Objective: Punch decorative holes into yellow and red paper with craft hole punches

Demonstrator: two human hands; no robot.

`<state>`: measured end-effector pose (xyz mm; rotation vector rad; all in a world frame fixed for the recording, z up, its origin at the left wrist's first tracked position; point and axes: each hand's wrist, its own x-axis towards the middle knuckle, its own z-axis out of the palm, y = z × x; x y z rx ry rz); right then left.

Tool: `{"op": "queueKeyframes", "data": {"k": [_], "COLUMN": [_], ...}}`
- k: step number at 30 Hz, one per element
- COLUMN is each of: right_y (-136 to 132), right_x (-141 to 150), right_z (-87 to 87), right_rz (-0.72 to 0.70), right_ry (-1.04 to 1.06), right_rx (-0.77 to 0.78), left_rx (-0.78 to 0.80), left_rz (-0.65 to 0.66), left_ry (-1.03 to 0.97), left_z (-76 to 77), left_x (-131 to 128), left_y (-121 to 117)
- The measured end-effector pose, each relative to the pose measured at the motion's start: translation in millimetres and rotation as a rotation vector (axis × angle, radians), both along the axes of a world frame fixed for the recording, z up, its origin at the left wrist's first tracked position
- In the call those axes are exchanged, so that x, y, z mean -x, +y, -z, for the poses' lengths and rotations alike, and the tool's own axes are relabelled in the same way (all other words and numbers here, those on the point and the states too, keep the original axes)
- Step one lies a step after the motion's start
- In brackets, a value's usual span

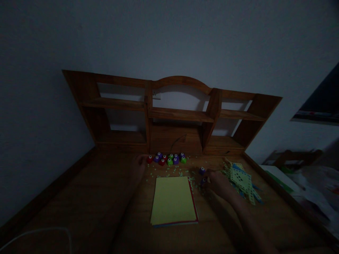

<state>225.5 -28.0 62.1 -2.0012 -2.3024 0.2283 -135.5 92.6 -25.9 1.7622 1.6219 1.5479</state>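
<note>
My left hand (pixel 139 165) rests at the left end of a group of small craft punches. Its curled fingertips are at a red craft punch (pixel 149 159) and seem to grip its side, though the light is dim. Red, purple and green punches with white tops, such as a green punch (pixel 170 162), stand together to the right. My right hand (pixel 215 179) is closed around a purple craft punch (pixel 203 181), partly hidden by the fingers. Just behind it stands another purple punch (pixel 202 170). A stack of coloured paper (pixel 173 201), yellow on top, lies between my forearms.
Small pale paper cutouts (pixel 180 173) are scattered behind and beside the stack. Punched yellow and blue paper pieces (pixel 241 178) pile up at the right. A wooden shelf unit (pixel 176 137) borders the desk's back. A white cable (pixel 50 229) lies at the lower left.
</note>
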Motion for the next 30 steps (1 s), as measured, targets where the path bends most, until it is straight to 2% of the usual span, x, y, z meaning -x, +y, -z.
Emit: {"op": "queueKeyframes", "data": {"k": [5, 9, 15, 20, 25, 27, 30], "right_y": [20, 45, 75, 90, 93, 87, 75], "right_x": [9, 26, 50, 66, 75, 69, 45], "right_z": [-19.7, -23.0, -4.4, 14.7, 17.2, 12.4, 4.0], "right_rz": [-0.028, -0.079, -0.048, -0.068, -0.106, -0.102, -0.033], "right_ry": [0.076, 0.132, 0.078, 0.097, 0.168, 0.191, 0.174], "right_rx": [-0.097, -0.195, -0.083, -0.068, -0.142, -0.192, -0.227], "left_rx": [-0.003, -0.026, -0.009, -0.012, 0.001, -0.010, -0.006], "left_rz": [-0.016, -0.007, -0.005, -0.027, -0.039, -0.043, -0.040], "left_ry": [0.043, 0.032, 0.006, 0.003, 0.029, 0.028, 0.035], "left_z": [-3.2, -1.4, 2.2, 1.6, -1.7, -2.9, -2.2], "left_x": [-1, 1, 2, 1, 2, 2, 1], "left_y": [-3, -3, -1, -1, -2, -2, -2]}}
